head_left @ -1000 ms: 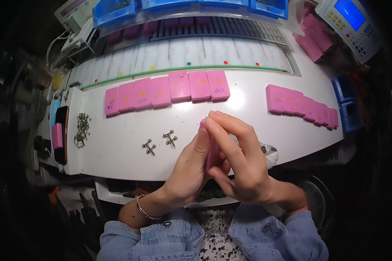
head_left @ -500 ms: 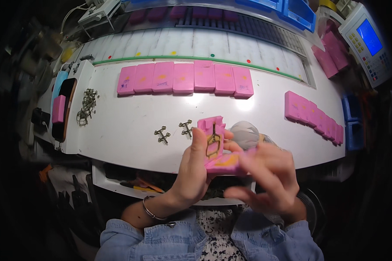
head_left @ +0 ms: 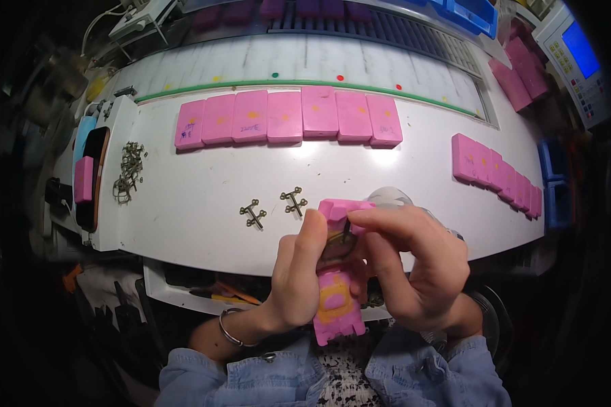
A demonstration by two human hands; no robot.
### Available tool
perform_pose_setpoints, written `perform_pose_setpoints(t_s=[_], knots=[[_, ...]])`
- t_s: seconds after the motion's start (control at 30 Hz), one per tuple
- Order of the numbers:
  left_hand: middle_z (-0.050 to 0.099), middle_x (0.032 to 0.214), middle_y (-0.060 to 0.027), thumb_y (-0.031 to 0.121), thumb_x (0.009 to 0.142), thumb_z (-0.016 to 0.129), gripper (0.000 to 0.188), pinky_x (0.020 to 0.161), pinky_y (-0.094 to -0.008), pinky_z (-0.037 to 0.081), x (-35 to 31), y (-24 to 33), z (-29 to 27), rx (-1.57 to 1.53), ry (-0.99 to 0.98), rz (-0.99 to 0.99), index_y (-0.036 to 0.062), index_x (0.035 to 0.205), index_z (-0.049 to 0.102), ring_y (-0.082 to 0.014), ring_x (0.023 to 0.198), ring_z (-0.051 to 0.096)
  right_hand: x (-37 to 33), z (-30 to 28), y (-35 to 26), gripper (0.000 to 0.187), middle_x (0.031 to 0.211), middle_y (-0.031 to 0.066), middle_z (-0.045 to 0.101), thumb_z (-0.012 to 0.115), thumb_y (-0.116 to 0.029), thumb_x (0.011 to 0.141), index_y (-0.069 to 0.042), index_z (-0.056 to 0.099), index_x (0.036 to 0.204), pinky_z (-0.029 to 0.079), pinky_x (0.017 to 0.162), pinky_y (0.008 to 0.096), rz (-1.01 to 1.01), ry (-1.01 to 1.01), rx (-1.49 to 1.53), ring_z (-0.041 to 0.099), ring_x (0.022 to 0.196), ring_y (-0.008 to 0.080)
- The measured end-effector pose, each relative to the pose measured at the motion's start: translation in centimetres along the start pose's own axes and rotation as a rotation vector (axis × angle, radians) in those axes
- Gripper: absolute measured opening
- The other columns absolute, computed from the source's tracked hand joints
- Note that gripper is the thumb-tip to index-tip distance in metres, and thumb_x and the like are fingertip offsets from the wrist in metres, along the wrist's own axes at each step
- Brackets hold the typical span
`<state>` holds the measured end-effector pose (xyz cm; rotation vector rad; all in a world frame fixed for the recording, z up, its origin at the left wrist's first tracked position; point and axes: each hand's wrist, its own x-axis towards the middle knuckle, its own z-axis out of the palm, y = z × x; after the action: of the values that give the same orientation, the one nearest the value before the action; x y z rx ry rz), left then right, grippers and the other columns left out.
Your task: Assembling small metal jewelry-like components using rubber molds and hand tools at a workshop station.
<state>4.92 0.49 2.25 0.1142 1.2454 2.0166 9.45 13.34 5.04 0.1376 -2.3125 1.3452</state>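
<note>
Close to my body, my left hand (head_left: 295, 271) is closed round a pink rubber mold (head_left: 336, 319) hinged open, with one half upright and the other hanging down. The hanging half shows a yellow-stained hollow. In the upright half lies a dark olive, frame-shaped piece (head_left: 338, 247), partly covered by fingers. My right hand (head_left: 424, 264) is closed, its thumb and index finger pinching at the top of that piece. Two small olive castings (head_left: 253, 214) with rounded ends, one of them a branched casting (head_left: 294, 202), lie on the white table just beyond my left hand.
Several closed pink molds (head_left: 285, 119) stand in a row at the table's back, and more pink molds (head_left: 485, 163) at the right. A tangled heap of olive pieces (head_left: 129, 169) lies left, near a phone (head_left: 94, 180). A pale rounded object (head_left: 390, 197) sits behind my right hand.
The mold has tipped so that its loose half now hangs down instead of pointing right. My right hand has moved up from that half to the dark piece.
</note>
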Motion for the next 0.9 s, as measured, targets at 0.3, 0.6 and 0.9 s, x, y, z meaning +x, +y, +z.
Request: perform_pose_setpoints(t_s=[0.3,0.6,0.9], knots=[[0.054,0.071,-0.0097,0.045,0.097,0.016,0.062,0.057,-0.0262,0.045,-0.4,0.2,0.4,0.222,-0.091,0.030,-0.0049,0.089,0.053,-0.0135,0.060,0.052,-0.6,-0.3,0.1,0.012,0.065,0.0069,0.057,0.053,0.004,0.084,0.002,0.057,0.095,0.046,0.045,0.0230,0.200,0.018,0.048,0.056,0.050,0.0113],[0.057,0.075,-0.0120,0.047,0.096,0.013,0.067,0.055,-0.0267,0.045,0.1,0.7,0.0,0.036,-0.139,-0.135,-0.0059,0.095,0.055,-0.0144,0.057,0.053,0.2,-1.9,0.8,0.013,0.066,0.0029,0.053,0.048,-0.005,0.089,0.004,0.054,0.095,0.039,0.047,0.0177,0.334,-0.179,0.323,0.048,0.052,0.0053],[0.059,0.080,-0.0141,0.052,0.094,0.023,0.064,0.054,-0.0261,0.047,0.2,0.5,0.6,-0.106,-0.188,-0.165,-0.0049,0.116,0.042,-0.0144,0.058,0.054,-0.6,-1.3,2.6,0.011,0.082,0.0069,0.055,0.057,-0.007,0.086,0.003,0.060,0.089,0.039,0.054,0.0208,0.257,-0.098,0.348,0.049,0.069,0.0074]])
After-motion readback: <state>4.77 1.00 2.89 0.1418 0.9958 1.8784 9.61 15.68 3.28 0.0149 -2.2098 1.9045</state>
